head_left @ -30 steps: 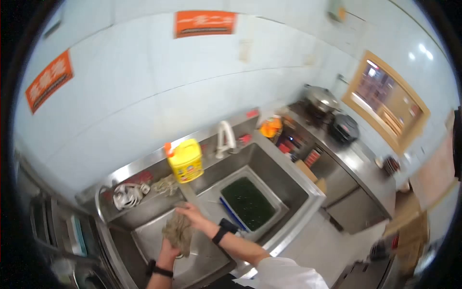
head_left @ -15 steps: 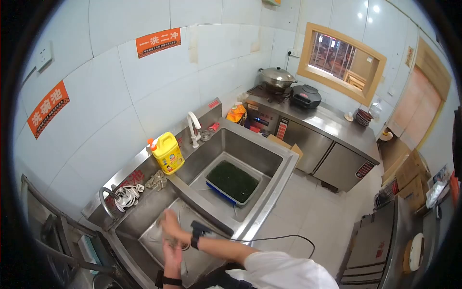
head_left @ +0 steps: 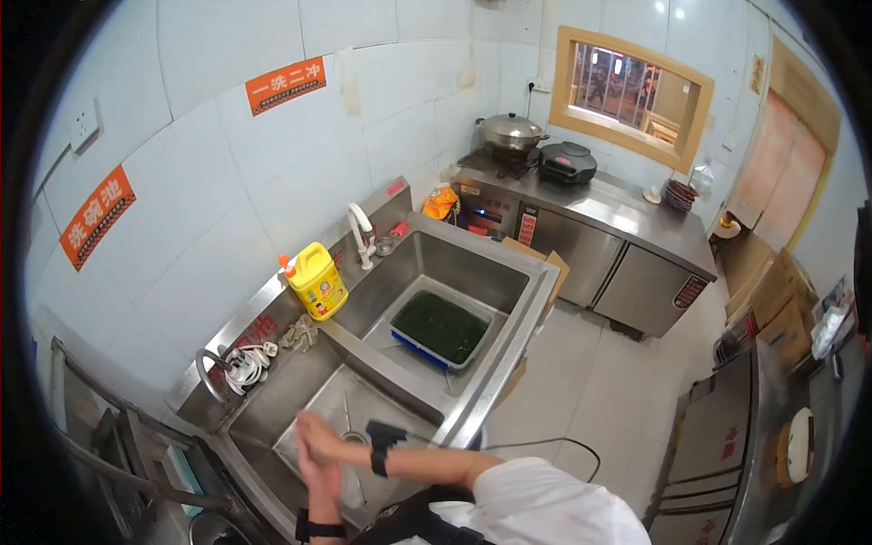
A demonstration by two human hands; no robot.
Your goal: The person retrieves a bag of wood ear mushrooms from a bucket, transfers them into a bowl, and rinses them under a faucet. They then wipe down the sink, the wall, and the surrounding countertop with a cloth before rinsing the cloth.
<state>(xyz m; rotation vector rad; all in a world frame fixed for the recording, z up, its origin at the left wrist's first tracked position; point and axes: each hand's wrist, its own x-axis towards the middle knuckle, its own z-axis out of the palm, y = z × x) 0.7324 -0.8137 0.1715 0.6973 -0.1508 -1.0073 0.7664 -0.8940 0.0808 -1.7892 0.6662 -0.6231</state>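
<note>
My left hand point(head_left: 318, 477) and my right hand point(head_left: 318, 438) are pressed together over the near stainless steel sink point(head_left: 363, 400). Motion smears the fingers of both, so I cannot make out whether anything lies between the palms. Each wrist wears a black band. In the far sink point(head_left: 377, 304) sits a pale tray with a blue side, filled with dark green stuff point(head_left: 440, 327). A yellow jug point(head_left: 318, 283) with an orange cap stands on the ledge between the sinks, beside a crumpled cloth point(head_left: 300, 334).
White faucet point(head_left: 361, 234) behind the far sink; curved metal tap point(head_left: 211, 374) and coiled white cord point(head_left: 247, 368) at the near sink's back. Metal rack point(head_left: 118, 409) at left. Steel counter point(head_left: 618, 204) with a lidded pot point(head_left: 511, 132) and black appliance point(head_left: 568, 163) beyond. Black cable point(head_left: 545, 442) at right.
My hands have come closer together, and the right hand has shifted slightly left and down. The camera view has also shifted a little.
</note>
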